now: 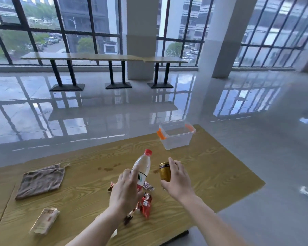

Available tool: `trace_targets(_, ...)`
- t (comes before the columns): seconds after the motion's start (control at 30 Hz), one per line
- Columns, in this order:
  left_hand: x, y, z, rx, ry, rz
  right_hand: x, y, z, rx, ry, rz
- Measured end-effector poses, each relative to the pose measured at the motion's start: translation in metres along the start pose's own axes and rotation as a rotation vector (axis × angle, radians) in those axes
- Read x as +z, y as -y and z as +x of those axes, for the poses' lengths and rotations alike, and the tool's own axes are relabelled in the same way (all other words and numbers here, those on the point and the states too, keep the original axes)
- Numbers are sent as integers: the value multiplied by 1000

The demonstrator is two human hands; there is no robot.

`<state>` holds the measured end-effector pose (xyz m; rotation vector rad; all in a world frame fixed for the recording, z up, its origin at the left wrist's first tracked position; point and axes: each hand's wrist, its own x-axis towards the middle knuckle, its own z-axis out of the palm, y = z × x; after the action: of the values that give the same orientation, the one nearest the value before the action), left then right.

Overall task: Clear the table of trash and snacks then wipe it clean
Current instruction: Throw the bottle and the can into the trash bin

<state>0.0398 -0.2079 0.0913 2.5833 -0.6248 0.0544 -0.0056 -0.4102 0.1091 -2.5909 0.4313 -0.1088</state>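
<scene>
Gold metal can (164, 172) at frame centre is pinched between thumb and fingers of your right hand (179, 180), while your left hand (125, 190) curls round the clear red-capped plastic bottle (142, 166) just left of it.

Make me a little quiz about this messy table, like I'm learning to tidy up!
1. True or false: the left hand holds the bottle with the red cap.
2. What does the right hand grip? A) the gold can B) a spoon C) a teacup
3. Fill the gap: the clear box at the far end of the table has ____ handles.

Key: 1 true; 2 A; 3 orange.
</scene>
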Motion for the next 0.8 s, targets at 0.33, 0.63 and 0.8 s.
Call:
trace_targets(0.33, 31, -49, -24, 267, 189, -22, -12, -53, -105, 328, -152, 34)
trace_targets(0.63, 91, -149, -83, 419, 344, -23, -36, -147, -216, 556, -219, 69)
trace_targets(0.8, 143, -210, -137, 451, 424, -21, -36, -219, -284, 631, -225, 98)
